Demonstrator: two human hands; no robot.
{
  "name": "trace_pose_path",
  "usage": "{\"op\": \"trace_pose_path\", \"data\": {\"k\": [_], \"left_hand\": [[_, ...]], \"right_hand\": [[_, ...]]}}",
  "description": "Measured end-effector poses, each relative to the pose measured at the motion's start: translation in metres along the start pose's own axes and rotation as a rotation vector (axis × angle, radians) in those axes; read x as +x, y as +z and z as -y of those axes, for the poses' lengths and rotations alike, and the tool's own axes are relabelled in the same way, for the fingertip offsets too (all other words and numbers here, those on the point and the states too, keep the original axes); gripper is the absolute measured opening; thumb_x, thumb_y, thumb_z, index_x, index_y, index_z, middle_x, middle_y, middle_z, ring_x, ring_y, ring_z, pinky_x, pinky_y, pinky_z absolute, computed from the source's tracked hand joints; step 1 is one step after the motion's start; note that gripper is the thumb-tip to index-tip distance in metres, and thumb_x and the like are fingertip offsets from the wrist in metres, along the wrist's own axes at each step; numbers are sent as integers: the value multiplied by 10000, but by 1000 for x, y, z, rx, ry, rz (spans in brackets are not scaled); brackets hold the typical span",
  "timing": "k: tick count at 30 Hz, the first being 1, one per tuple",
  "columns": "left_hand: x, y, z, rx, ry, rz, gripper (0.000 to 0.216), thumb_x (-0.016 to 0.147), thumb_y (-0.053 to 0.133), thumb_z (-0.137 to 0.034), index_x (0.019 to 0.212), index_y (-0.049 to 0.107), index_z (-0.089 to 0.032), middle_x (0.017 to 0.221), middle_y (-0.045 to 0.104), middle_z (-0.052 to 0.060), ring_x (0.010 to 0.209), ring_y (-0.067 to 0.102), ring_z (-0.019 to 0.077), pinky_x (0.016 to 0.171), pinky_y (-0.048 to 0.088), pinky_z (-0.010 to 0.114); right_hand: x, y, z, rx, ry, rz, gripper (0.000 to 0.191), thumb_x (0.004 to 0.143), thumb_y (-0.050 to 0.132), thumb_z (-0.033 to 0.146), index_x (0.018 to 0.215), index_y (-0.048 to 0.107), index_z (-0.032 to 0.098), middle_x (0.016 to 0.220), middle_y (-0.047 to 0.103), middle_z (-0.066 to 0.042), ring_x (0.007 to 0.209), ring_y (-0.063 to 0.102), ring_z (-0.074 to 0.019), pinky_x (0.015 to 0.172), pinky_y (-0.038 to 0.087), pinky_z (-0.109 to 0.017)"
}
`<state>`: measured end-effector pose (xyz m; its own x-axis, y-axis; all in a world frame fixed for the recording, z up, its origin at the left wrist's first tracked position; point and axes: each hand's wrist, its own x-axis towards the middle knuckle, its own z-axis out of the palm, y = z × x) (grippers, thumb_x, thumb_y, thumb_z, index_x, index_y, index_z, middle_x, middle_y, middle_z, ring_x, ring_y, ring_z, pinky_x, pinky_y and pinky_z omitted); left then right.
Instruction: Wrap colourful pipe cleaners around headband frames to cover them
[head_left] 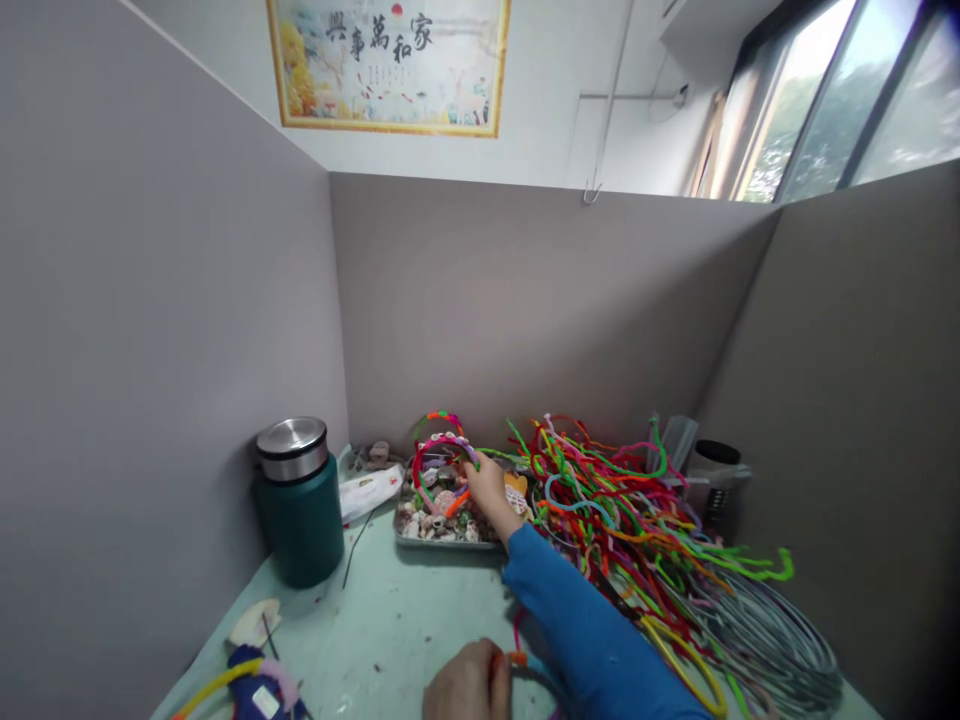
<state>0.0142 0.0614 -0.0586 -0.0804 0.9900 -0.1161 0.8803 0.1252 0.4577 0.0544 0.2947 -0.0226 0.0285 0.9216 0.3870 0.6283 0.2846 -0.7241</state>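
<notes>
My right hand (489, 490), in a blue sleeve, reaches forward over a metal tray (420, 541) filled with small shells and beads. Its fingers are closed on the right side of a hoop (441, 442) wrapped in red and pink pipe cleaner, which stands up out of the tray. A short orange piece (458, 503) lies just under the thumb. My left hand (466, 687) is at the bottom edge, close to me, pinched on the orange end of a pipe cleaner (517, 657) whose pink stem rises beside the sleeve.
A big tangle of coloured pipe cleaners (630, 505) fills the right side, with a coil of grey wire (765, 640) in front of it. A dark green flask (300, 505) stands left. Grey partitions wall in the desk. A felt craft piece (251, 685) lies bottom left.
</notes>
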Motion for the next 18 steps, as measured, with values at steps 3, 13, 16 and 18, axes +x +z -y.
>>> {"op": "trace_pose_path", "data": {"k": [3,13,16,18], "left_hand": [[-2,-4,-2,2,11,7,308,879,347,-321,876,649,-261,896,703,22,881,641,197,678,403,262],[-6,-10,-5,5,0,21,316,884,344,-324,880,651,-248,898,704,39,881,639,209,670,402,266],[-6,-11,-6,-11,-5,29,308,880,353,-329,886,651,-248,895,704,37,887,638,209,679,404,265],[-5,-11,-5,-16,-2,35,310,881,352,-328,888,653,-253,897,702,33,887,638,209,678,403,265]], "right_hand": [[-4,-8,-5,77,-49,-49,260,810,474,270,987,632,162,865,693,-57,767,616,-189,666,434,-227],[16,-8,10,105,-54,-78,357,888,325,256,1124,548,108,1021,654,-100,880,590,-181,732,435,-208],[24,2,17,68,-46,-15,372,905,306,262,1161,528,110,1021,653,-98,884,589,-180,734,435,-212],[29,8,19,39,-48,45,349,895,373,291,1145,546,119,988,663,-88,858,595,-181,722,436,-217]]}}
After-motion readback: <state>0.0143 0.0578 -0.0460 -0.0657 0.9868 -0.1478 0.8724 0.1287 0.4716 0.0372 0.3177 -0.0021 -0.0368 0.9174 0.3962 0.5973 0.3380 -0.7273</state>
